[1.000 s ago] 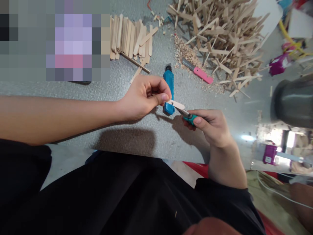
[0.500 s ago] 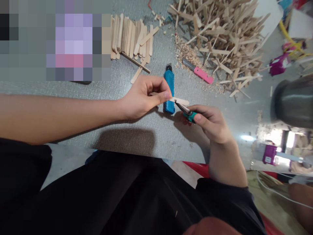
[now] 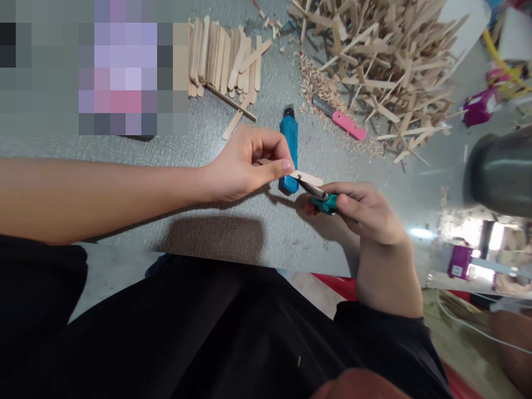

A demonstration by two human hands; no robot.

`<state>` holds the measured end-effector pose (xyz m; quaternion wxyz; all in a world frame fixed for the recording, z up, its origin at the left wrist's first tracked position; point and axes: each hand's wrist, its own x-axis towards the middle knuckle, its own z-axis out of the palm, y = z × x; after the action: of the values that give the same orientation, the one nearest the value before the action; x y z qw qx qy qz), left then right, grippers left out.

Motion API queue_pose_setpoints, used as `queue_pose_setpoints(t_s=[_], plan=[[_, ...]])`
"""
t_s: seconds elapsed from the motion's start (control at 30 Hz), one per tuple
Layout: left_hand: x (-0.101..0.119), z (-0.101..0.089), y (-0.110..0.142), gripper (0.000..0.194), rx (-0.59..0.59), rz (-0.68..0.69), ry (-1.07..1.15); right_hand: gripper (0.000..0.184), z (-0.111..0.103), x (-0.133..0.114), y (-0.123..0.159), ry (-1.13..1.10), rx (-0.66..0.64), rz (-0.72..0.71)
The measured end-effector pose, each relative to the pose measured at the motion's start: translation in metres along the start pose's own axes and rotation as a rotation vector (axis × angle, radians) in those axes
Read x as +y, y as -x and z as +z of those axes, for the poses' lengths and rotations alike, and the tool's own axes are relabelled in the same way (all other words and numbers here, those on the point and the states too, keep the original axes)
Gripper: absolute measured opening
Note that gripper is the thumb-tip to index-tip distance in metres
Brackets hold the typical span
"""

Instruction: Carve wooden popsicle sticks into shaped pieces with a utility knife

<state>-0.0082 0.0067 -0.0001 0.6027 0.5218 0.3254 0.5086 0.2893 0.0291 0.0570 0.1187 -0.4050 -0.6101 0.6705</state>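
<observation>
Between thumb and fingers, my left hand (image 3: 251,166) pinches a wooden craft stick (image 3: 311,178), its rounded end sticking out to the right. My right hand (image 3: 369,213) is closed around scissors (image 3: 326,204) with teal handles. Their metal blades meet the stick just beyond my left fingertips; whether they bite into it is too small to tell. Below both hands' level lies a blue utility knife (image 3: 291,144) on the grey table, partly behind my left fingertips. A pink-handled knife (image 3: 349,125) rests beyond it, beside wood shavings (image 3: 320,83).
A row of craft sticks (image 3: 220,55) lies at the back, left of centre. To the right rises a large heap of sticks (image 3: 386,66). A dark rounded container (image 3: 499,172) and a purple object (image 3: 480,106) stand at the right. The table's front edge (image 3: 249,265) is near my lap.
My right hand and the scissors have shifted slightly right. The stick's free end now sits a little lower and tilts downward more. My left hand keeps its pinch.
</observation>
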Motion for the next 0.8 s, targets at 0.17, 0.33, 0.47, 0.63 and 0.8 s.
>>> queue_pose_setpoints(t_s=[0.17, 0.33, 0.47, 0.63, 0.8], plan=[[0.004, 0.001, 0.003, 0.034, 0.022, 0.004, -0.038, 0.038, 0.003, 0.001, 0.003, 0.043, 0.028, 0.013], [0.005, -0.002, 0.003, 0.035, 0.005, 0.036, -0.055, 0.038, 0.012, 0.0, 0.005, 0.051, 0.068, 0.023], [0.002, -0.003, 0.002, 0.037, 0.009, 0.035, -0.088, 0.041, 0.015, -0.002, 0.005, 0.049, 0.11, 0.042], [0.0, -0.003, 0.003, 0.039, 0.012, 0.041, -0.112, 0.045, 0.011, 0.0, 0.005, 0.17, 0.084, 0.025], [0.001, -0.004, 0.005, 0.038, 0.001, 0.035, -0.146, 0.046, 0.011, 0.001, 0.007, 0.188, 0.099, 0.007]])
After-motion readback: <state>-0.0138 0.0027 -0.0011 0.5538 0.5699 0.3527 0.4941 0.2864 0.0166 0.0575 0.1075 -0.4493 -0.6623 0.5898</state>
